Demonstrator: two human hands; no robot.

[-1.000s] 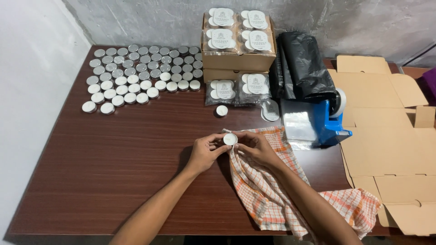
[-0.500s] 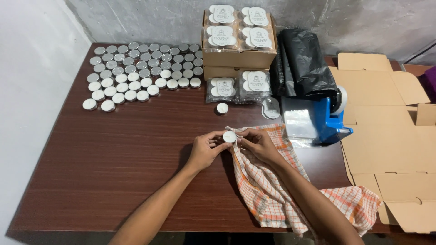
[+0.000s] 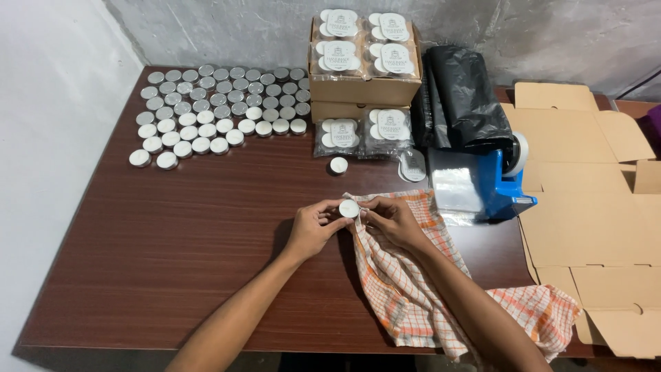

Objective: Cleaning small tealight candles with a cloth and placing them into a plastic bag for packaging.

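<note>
Metal-cupped round tealight [image 3: 349,208] pinched btwn left hand [image 3: 313,229] & right hand [image 3: 394,220], over checked cloth [image 3: 413,289].

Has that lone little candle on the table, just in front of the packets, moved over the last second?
No. The lone tealight sits at the same spot before the clear packets throughout.

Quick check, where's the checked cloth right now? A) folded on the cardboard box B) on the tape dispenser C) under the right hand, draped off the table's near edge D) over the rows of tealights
C: the orange checked cloth lies under the right hand and runs down past the table edge.
</note>
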